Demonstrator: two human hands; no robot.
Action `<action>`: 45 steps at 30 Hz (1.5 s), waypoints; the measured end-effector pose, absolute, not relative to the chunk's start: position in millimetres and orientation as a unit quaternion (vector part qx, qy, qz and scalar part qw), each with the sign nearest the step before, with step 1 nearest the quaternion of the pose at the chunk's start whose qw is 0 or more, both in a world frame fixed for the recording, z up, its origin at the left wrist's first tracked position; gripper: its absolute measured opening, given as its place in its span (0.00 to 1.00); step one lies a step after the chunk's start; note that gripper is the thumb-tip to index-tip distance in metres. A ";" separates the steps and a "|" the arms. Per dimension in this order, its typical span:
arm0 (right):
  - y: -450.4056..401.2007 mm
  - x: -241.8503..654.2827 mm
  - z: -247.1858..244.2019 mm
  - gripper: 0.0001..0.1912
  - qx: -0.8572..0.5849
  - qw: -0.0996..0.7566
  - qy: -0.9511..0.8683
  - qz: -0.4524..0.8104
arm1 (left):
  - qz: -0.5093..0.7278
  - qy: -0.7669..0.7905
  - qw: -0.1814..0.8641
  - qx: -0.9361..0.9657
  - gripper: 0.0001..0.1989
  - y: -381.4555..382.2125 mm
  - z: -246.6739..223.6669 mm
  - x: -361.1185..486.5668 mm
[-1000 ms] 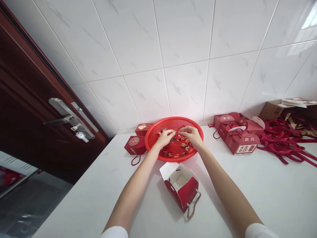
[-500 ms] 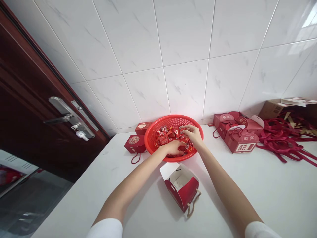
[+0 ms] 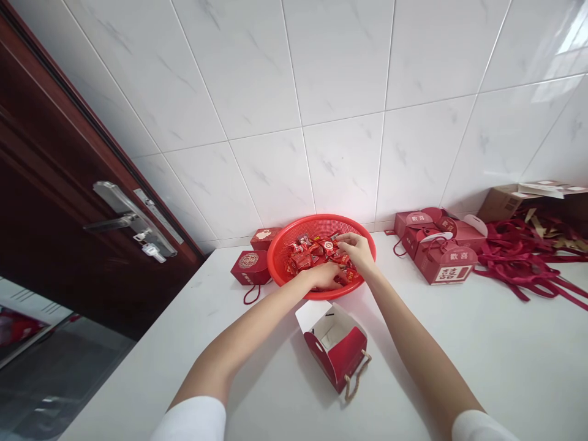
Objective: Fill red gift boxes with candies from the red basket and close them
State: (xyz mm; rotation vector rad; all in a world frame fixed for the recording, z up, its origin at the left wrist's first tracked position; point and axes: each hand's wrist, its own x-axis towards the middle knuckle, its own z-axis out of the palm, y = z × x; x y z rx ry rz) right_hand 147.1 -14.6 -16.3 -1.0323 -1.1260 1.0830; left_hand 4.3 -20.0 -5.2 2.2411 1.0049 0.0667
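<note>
A red plastic basket (image 3: 277, 271) with red-wrapped candies (image 3: 303, 258) stands against the wall. Inside its front part my left hand (image 3: 327, 276) is among the candies, fingers curled down; whether it grips one is hidden. My right hand (image 3: 356, 250) is over the basket's right side, fingers bent together at the candies; what they pinch is too small to make out. Just in front of the basket sits an open red box (image 3: 344, 355) with a white inside and a rope handle, its lid flaps up.
Two red boxes (image 3: 250, 267) stand left of the basket. Several closed red boxes (image 3: 443, 260) are at the right, beside dark red ribbons (image 3: 519, 260) and a cardboard box (image 3: 498, 204). A brown door (image 3: 59, 184) with keys in its lock is at the left.
My left hand has shifted slightly right and its fingers have moved among the candies. My right hand has moved slightly left and down. The view has shifted a little.
</note>
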 end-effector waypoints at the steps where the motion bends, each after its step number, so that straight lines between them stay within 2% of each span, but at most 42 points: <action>1: -14.5 146.8 -16.2 0.05 -0.443 0.594 -0.482 0.467 | 0.013 0.371 0.332 0.867 0.07 -19.0 -5.6 4.5; 5: -13.5 146.1 -16.1 0.04 -0.441 0.599 -0.474 0.471 | -0.045 0.332 0.311 0.889 0.16 -10.2 -12.4 8.0; 8: -12.5 146.3 -16.1 0.03 -0.440 0.606 -0.468 0.470 | -0.021 0.352 0.312 0.882 0.14 -1.4 -19.8 12.0; 12: -10.4 147.2 -16.8 0.03 -0.438 0.620 -0.460 0.460 | 0.046 0.387 0.294 0.873 0.11 8.9 -25.2 11.3; 17: -5.6 148.2 -22.6 0.05 -0.449 0.641 -0.444 0.437 | 0.163 0.432 0.277 0.843 0.15 19.9 -24.3 1.9; 20: -2.9 148.5 -26.8 0.10 -0.466 0.655 -0.421 0.421 | 0.265 0.443 0.274 0.811 0.15 25.8 -22.1 -1.9; 27: -2.4 145.2 -26.4 0.25 -0.500 0.665 -0.366 0.417 | 0.408 0.398 0.320 0.757 0.04 28.3 -20.4 -6.6; 30: -4.1 144.4 -24.0 0.20 -0.471 0.671 -0.361 0.443 | 0.425 0.383 0.328 0.752 0.05 29.2 -22.1 -5.9; 33: -5.4 144.3 -21.3 0.13 -0.422 0.671 -0.380 0.476 | 0.404 0.383 0.326 0.764 0.07 32.8 -25.4 -5.7; 41: -7.0 145.5 -11.5 0.12 -0.391 0.709 -0.317 0.494 | 0.162 0.418 0.281 0.849 0.10 41.5 -27.9 -12.3; 45: -6.4 146.4 -10.3 0.11 -0.395 0.712 -0.305 0.494 | 0.082 0.414 0.231 0.876 0.14 51.6 -23.1 -5.3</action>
